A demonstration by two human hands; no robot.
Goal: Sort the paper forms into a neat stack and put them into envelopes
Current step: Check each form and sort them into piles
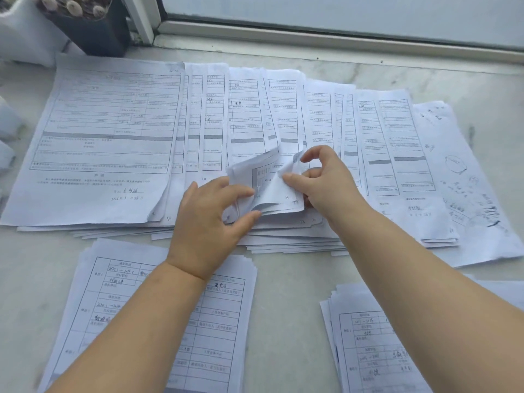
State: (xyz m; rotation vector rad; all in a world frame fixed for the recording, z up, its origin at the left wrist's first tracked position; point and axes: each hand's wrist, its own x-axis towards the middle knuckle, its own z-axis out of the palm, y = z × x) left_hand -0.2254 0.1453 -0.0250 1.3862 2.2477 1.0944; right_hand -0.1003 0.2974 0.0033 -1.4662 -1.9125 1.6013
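Observation:
Many printed paper forms [107,131] lie fanned out in an overlapping row across the marble surface. In the middle of the row, the lower corners of a few sheets [272,182] are lifted and curled back. My left hand [209,219] pinches the left edge of those lifted corners between thumb and fingers. My right hand [326,180] pinches their right side, thumb and forefinger curled on the paper. Two smaller stacks of forms lie nearer me: one at lower left [215,336] under my left forearm, one at lower right [365,344] partly under my right forearm. No envelope shows.
A dark plant pot [93,29] stands at the back left beside a white object [22,32]. A window frame [312,29] runs along the back edge. Bare marble [286,321] shows between the two near stacks.

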